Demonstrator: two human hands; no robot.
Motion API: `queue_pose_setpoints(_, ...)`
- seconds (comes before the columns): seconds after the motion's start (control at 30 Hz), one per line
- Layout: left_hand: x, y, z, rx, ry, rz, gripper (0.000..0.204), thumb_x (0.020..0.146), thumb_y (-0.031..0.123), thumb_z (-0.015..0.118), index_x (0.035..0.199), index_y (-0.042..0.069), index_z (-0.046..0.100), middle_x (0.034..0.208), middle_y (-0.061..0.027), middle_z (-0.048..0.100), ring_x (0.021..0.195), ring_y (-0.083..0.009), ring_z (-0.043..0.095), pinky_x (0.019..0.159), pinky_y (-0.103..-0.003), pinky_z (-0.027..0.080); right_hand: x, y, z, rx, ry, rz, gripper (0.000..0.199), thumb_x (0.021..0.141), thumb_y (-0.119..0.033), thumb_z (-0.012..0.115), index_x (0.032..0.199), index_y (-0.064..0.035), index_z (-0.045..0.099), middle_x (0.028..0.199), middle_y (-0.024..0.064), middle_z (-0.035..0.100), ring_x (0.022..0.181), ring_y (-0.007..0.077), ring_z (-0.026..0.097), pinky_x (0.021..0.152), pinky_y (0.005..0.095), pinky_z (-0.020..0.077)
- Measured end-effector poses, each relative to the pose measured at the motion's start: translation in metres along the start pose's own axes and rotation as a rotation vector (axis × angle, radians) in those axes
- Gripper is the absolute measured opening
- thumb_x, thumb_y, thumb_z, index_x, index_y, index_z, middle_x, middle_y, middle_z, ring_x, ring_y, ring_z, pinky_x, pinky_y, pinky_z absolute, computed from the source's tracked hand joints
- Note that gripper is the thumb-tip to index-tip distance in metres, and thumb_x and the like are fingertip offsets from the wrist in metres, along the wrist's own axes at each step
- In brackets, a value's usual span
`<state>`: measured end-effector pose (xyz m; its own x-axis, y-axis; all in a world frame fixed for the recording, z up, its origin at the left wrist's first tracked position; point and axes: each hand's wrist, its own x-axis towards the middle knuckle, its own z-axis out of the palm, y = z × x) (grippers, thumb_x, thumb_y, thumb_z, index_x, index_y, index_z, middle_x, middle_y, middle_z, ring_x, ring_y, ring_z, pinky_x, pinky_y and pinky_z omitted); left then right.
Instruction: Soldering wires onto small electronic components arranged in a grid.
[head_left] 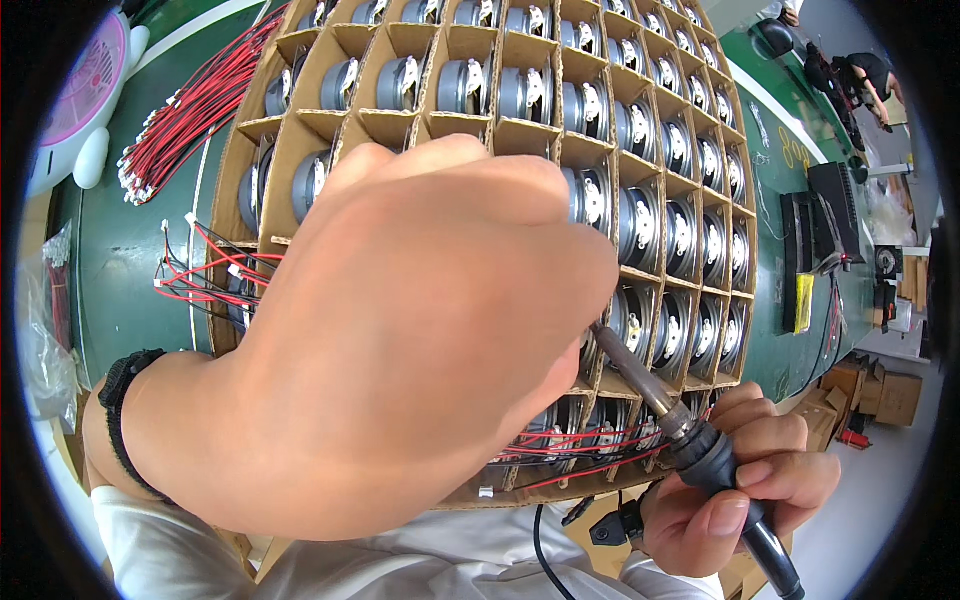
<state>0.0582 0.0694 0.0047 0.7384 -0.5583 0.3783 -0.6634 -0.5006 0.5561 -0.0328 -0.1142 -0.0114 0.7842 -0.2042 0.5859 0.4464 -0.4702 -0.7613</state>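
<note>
Small round speakers (465, 86) stand on edge in the cells of a brown cardboard divider box (590, 150). My left hand (430, 290), back toward the view and a black band on its wrist, hovers large over the box with curled fingers; its fingertips and anything in them are hidden. My right hand (770, 480) grips a black-handled soldering iron (705, 455) at the box's near right corner. The iron's metal tip points up and left and passes behind my left hand's edge. Red and black wires (590, 440) lie across the near row of speakers.
A bundle of red-black wires (190, 130) lies on the green table (130, 260), left of the box; more connector wires (215, 265) cross its left edge. Beyond stands a white and pink fan (85, 90). Right are a black device (825, 220), cardboard boxes (890, 395) and another person (875, 80).
</note>
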Motion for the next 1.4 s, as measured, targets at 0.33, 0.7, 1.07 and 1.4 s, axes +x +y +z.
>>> queue_pose_setpoints(0.33, -0.003, 0.002, -0.007, -0.004, -0.09, -0.044, 0.014, 0.064, 0.001, 0.069, 0.071, 0.01, 0.06, 0.064, 0.0, 0.051, 0.062, -0.0215, 0.048, 0.064, -0.035, 0.035, -0.002, 0.0, 0.002, 0.002, 0.009, -0.043, 0.046, 0.088, -0.041, 0.071, 0.09, -0.0102, 0.037, 0.07, 0.0035, 0.04, 0.058, 0.0152, 0.038, 0.062, 0.035, 0.0323)
queue_pose_setpoints(0.7, 0.004, 0.005, -0.012, -0.032, -0.154, -0.119, 0.012, 0.066, 0.001, 0.068, 0.072, 0.01, 0.062, 0.065, -0.0006, 0.053, 0.063, -0.0226, 0.049, 0.066, -0.035, 0.037, 0.001, 0.004, -0.003, 0.028, 0.023, -0.088, 0.039, 0.091, -0.037, 0.066, 0.09, -0.0103, 0.037, 0.07, 0.0035, 0.037, 0.057, 0.0146, 0.035, 0.061, 0.0356, 0.0308)
queue_pose_setpoints(1.07, 0.002, 0.005, -0.006, -0.01, -0.076, -0.048, 0.011, 0.065, 0.002, 0.068, 0.07, 0.01, 0.062, 0.065, -0.0008, 0.052, 0.064, -0.0228, 0.049, 0.066, -0.035, 0.038, 0.002, 0.008, 0.0, 0.11, 0.137, -0.103, 0.03, 0.091, -0.03, 0.059, 0.093, -0.0092, 0.038, 0.073, 0.0043, 0.035, 0.065, 0.0145, 0.032, 0.064, 0.0351, 0.0271)
queue_pose_setpoints(1.4, -0.01, -0.002, -0.007, 0.007, -0.09, -0.118, 0.007, 0.07, 0.005, 0.069, 0.073, 0.01, 0.065, 0.071, -0.0041, 0.054, 0.069, -0.0242, 0.051, 0.068, -0.038, 0.038, 0.0, 0.01, -0.005, 0.145, 0.142, -0.08, 0.027, 0.094, -0.03, 0.057, 0.098, -0.0084, 0.04, 0.077, 0.005, 0.037, 0.069, 0.0156, 0.035, 0.068, 0.0349, 0.0303)
